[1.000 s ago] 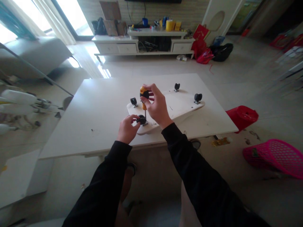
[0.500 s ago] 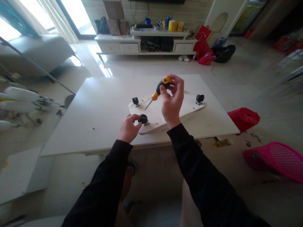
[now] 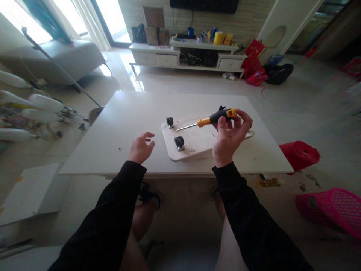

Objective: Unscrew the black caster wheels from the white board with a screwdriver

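In my right hand (image 3: 231,139) is a screwdriver (image 3: 216,118) with a yellow and black handle. Its metal shaft points left over a white board (image 3: 197,141) that lies on the table. Two black caster wheels stand at the board's left end: a nearer caster (image 3: 179,142) and a farther caster (image 3: 169,121). Another black part (image 3: 222,108) shows behind the screwdriver handle, mostly hidden. My left hand (image 3: 141,147) hovers over the table to the left of the board, fingers curved apart with nothing between them. The right end of the board is partly covered by my right hand.
The white table (image 3: 96,150) has a small dark bit (image 3: 119,148) on its left side. On the floor to the right are a red bucket (image 3: 300,154) and a pink mesh basket (image 3: 329,210). A white box (image 3: 34,188) stands at the lower left.
My left hand has let go of the nearer caster and moved left, off the board. My right hand has swung right and lower, tilting the screwdriver closer to level. The view has shifted.
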The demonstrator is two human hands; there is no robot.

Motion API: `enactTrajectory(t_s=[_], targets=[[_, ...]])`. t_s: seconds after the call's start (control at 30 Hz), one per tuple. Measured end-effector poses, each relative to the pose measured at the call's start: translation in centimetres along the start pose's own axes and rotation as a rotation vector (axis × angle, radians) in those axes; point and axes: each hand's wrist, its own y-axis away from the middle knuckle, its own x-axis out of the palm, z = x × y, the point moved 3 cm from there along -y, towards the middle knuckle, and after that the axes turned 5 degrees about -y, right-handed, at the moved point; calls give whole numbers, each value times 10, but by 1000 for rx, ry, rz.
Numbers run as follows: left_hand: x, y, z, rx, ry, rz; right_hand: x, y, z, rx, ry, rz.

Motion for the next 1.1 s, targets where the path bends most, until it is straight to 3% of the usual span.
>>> enactTrajectory(t_s=[0.2, 0.27, 0.37, 0.5, 0.7, 0.9, 1.1], targets=[[-55, 7, 120, -392, -237, -163, 18, 30, 22, 70, -144, 77], [-61, 16, 152, -444, -311, -130, 23, 35, 30, 69, -147, 113], [-58, 22, 179, -407, -418, -49, 28, 40, 37, 90, -110, 207], [-47, 16, 188, -346, -482, -29, 30, 44, 40, 83, -81, 264], [-33, 10, 185, -365, -558, 5, 27, 39, 45, -9, -32, 221], [-30, 11, 171, -367, -522, -33, 19, 36, 45, -3, -52, 161], [-29, 12, 159, -390, -498, 8, 15, 34, 46, -15, -41, 112]])
